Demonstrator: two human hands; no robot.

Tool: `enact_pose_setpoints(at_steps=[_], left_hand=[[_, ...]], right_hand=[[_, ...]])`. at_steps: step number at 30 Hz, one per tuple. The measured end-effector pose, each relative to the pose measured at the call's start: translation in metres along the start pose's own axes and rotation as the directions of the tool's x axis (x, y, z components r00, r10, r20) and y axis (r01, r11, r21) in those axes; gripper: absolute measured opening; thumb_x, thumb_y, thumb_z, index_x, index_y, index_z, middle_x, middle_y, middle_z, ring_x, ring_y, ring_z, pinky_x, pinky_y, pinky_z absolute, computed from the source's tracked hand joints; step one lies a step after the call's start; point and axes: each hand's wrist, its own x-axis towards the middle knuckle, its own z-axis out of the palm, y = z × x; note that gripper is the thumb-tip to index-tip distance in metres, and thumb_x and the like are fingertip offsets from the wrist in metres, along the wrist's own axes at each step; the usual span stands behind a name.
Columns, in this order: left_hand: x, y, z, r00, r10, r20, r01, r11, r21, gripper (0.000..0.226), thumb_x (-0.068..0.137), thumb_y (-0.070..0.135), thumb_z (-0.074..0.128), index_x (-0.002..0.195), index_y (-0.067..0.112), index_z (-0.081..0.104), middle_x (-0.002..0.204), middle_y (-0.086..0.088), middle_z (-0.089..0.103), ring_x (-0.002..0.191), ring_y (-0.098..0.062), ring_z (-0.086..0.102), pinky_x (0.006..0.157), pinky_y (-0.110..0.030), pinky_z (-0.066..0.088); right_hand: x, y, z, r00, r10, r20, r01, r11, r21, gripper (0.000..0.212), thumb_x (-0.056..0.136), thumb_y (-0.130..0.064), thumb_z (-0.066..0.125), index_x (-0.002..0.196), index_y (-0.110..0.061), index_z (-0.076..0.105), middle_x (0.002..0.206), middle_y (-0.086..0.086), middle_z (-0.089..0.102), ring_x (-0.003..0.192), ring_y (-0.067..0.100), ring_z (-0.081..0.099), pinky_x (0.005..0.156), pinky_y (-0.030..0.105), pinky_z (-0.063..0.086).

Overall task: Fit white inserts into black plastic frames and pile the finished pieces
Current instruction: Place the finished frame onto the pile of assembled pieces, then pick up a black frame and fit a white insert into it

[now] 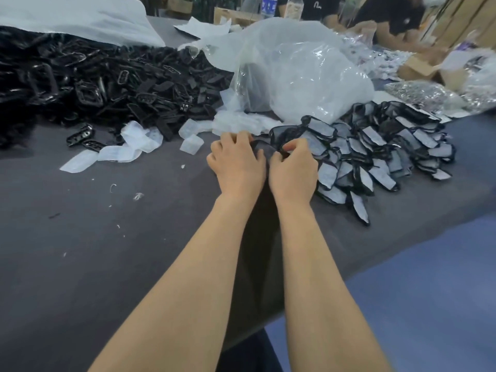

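Both hands curl on one frame (264,150), centre of picture: left hand (237,163) wraps fingers over its left end, right hand (292,167) pinches the right edge. Can't tell if an insert is seated, it's hidden. Frame looks light, thin and fairly stiff, and the loose inserts (139,142) look flimsy. Best to hold by the rim and press at the edges. Finished pile (375,151) just right of the hands, raw heap (94,76) upper left.

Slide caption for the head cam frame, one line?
Left hand and right hand grip a black frame, heap of empty frames on the left, pile of finished pieces on the right.
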Motion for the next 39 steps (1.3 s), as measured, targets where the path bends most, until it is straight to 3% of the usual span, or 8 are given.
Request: enact_pose_setpoints(at_steps=[6, 12, 19, 22, 25, 29, 33, 39], left_hand=[[0.006, -0.008, -0.019, 0.995, -0.040, -0.092, 0.009, 0.949, -0.315, 0.036, 0.093, 0.023, 0.060, 0.125, 0.011, 0.051, 0.124, -0.007, 0.054, 0.117, -0.024, 0.047, 0.099, -0.035, 0.038], [0.020, -0.042, -0.077, 0.945, -0.221, -0.241, 0.032, 0.795, -0.605, 0.019, 0.094, 0.011, 0.053, 0.112, 0.005, 0.057, 0.098, 0.003, 0.057, 0.084, -0.006, 0.052, 0.073, -0.007, 0.039], [0.023, -0.119, -0.152, 0.817, -0.462, -0.345, 0.124, 0.724, -0.678, 0.012, 0.092, 0.009, 0.051, 0.101, 0.016, 0.055, 0.083, 0.015, 0.051, 0.076, 0.000, 0.050, 0.069, -0.009, 0.041], [0.021, -0.147, -0.175, 0.758, -0.550, -0.350, 0.156, 0.674, -0.722, 0.013, 0.093, 0.008, 0.049, 0.101, 0.017, 0.054, 0.086, 0.012, 0.052, 0.086, -0.009, 0.053, 0.082, -0.022, 0.046], [0.018, -0.171, -0.194, 0.679, -0.629, -0.378, 0.156, 0.627, -0.763, 0.018, 0.093, 0.006, 0.047, 0.106, 0.013, 0.057, 0.088, 0.011, 0.052, 0.085, -0.007, 0.053, 0.078, -0.016, 0.045], [0.015, -0.190, -0.209, 0.554, -0.730, -0.400, 0.116, 0.543, -0.832, 0.016, 0.092, 0.004, 0.044, 0.098, 0.015, 0.054, 0.093, 0.005, 0.054, 0.090, -0.012, 0.054, 0.085, -0.022, 0.046], [0.014, -0.200, -0.216, 0.489, -0.782, -0.386, 0.070, 0.476, -0.876, 0.016, 0.092, 0.001, 0.043, 0.095, 0.015, 0.052, 0.099, -0.001, 0.055, 0.089, -0.014, 0.052, 0.083, -0.023, 0.045], [0.015, -0.199, -0.213, 0.490, -0.775, -0.399, 0.070, 0.491, -0.868, 0.016, 0.091, 0.003, 0.044, 0.097, 0.014, 0.054, 0.091, 0.004, 0.054, 0.085, -0.012, 0.052, 0.079, -0.022, 0.045]], right_hand=[[-0.001, -0.018, -0.002, 0.995, -0.083, -0.051, 0.086, 0.995, 0.056, 0.010, 0.092, -0.012, 0.051, 0.102, -0.010, 0.052, 0.079, -0.003, 0.050, 0.076, 0.016, 0.044, 0.061, 0.021, 0.023], [-0.028, -0.073, 0.030, 0.968, -0.231, 0.101, 0.207, 0.958, 0.200, 0.011, 0.091, -0.015, 0.054, 0.100, -0.009, 0.057, 0.085, 0.003, 0.063, 0.087, 0.024, 0.059, 0.068, 0.025, 0.034], [-0.089, -0.145, 0.099, 0.769, -0.455, 0.450, 0.361, 0.889, 0.281, 0.022, 0.094, -0.015, 0.050, 0.107, -0.009, 0.066, 0.107, 0.007, 0.068, 0.101, 0.022, 0.059, 0.080, 0.028, 0.043], [-0.110, -0.169, 0.124, 0.694, -0.493, 0.524, 0.385, 0.870, 0.308, 0.028, 0.094, -0.013, 0.047, 0.118, -0.012, 0.063, 0.116, 0.010, 0.064, 0.110, 0.026, 0.056, 0.092, 0.038, 0.044], [-0.131, -0.187, 0.151, 0.603, -0.538, 0.589, 0.526, 0.823, 0.213, 0.034, 0.097, -0.022, 0.046, 0.128, -0.028, 0.057, 0.130, 0.009, 0.056, 0.126, 0.029, 0.044, 0.105, 0.045, 0.035], [-0.151, -0.197, 0.172, 0.522, -0.509, 0.684, 0.608, 0.785, 0.121, 0.045, 0.099, -0.023, 0.042, 0.142, -0.035, 0.039, 0.158, 0.008, 0.019, 0.147, 0.033, 0.000, 0.115, 0.058, -0.001], [-0.160, -0.205, 0.183, 0.432, -0.544, 0.720, 0.713, 0.694, 0.097, 0.039, 0.098, -0.023, 0.043, 0.137, -0.030, 0.047, 0.157, 0.000, 0.025, 0.147, 0.030, 0.005, 0.113, 0.062, -0.002], [-0.156, -0.198, 0.180, 0.601, -0.552, 0.578, 0.628, 0.774, 0.085, 0.022, 0.093, -0.013, 0.046, 0.113, -0.014, 0.054, 0.120, 0.009, 0.051, 0.112, 0.032, 0.047, 0.092, 0.040, 0.033]])
